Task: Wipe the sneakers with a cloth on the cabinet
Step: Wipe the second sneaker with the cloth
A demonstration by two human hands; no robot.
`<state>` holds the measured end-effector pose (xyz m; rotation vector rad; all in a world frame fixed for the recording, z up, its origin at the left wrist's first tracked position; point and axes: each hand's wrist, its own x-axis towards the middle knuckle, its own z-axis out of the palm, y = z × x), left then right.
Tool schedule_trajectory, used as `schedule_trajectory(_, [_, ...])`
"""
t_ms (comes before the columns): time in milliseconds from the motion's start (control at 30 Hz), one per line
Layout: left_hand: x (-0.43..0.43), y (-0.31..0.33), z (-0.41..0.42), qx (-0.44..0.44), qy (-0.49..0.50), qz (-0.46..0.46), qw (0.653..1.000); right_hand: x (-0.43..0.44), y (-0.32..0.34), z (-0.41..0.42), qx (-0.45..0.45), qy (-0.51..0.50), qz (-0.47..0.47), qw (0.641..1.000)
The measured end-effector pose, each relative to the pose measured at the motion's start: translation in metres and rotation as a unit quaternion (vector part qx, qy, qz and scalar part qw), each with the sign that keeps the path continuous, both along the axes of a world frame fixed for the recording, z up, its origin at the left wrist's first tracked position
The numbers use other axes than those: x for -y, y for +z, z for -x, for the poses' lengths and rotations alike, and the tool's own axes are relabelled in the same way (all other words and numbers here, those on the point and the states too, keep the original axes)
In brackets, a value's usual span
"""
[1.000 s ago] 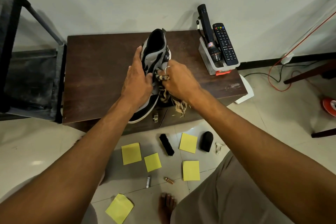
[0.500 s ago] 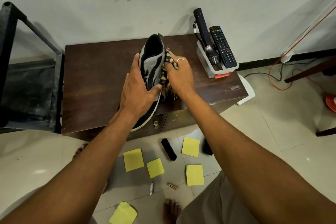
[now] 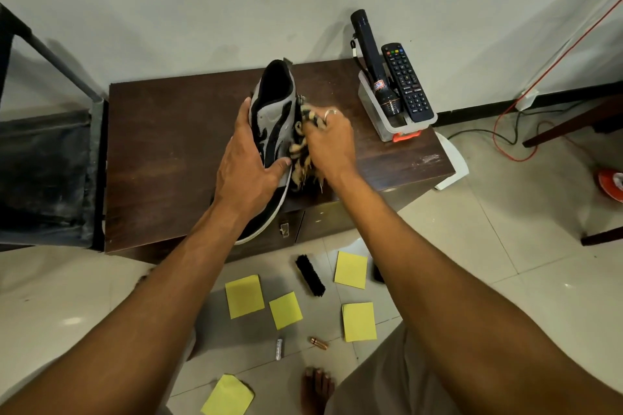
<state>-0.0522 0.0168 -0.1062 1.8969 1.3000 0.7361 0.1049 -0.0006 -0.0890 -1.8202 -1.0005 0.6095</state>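
Observation:
A black and grey sneaker (image 3: 273, 111) lies on the dark wooden cabinet (image 3: 161, 145), heel toward the wall and toe over the front edge. My left hand (image 3: 247, 165) grips it from the left, thumb across its upper. My right hand (image 3: 332, 141) presses a bunched tan and black striped cloth (image 3: 303, 152) against the sneaker's right side. The frayed end of the cloth hangs down onto the cabinet top. Only one sneaker is in view.
A clear tray (image 3: 391, 121) at the cabinet's right end holds a black torch (image 3: 372, 64) and a remote (image 3: 406, 81). On the floor lie a black brush (image 3: 310, 274), several yellow notes (image 3: 244, 295) and two batteries (image 3: 279, 349). A dark metal rack (image 3: 47, 158) stands left.
My right hand with the cloth went from the sneaker's middle up its right side toward the heel, and now sits slightly lower. My left hand keeps its grip.

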Motion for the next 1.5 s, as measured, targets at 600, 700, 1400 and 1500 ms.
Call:
schedule_trajectory(600, [-0.002, -0.004, 0.0, 0.007, -0.013, 0.012, 1.0, 0.008, 0.011, -0.001, 0.019, 0.036, 0.071, 0.997])
schedule_trajectory(700, [-0.004, -0.006, 0.0, 0.012, -0.007, 0.022, 1.0, 0.032, 0.009, 0.001, 0.014, 0.1, 0.109, 0.989])
schedule_trajectory(1400, [-0.009, -0.011, 0.001, 0.025, -0.029, 0.026, 0.999, 0.028, 0.006, -0.009, 0.232, 0.143, -0.04, 0.961])
schedule_trajectory(1500, [-0.01, -0.012, 0.001, 0.034, -0.03, 0.033, 0.998, 0.025, 0.003, 0.01, 0.225, 0.146, -0.04, 0.962])
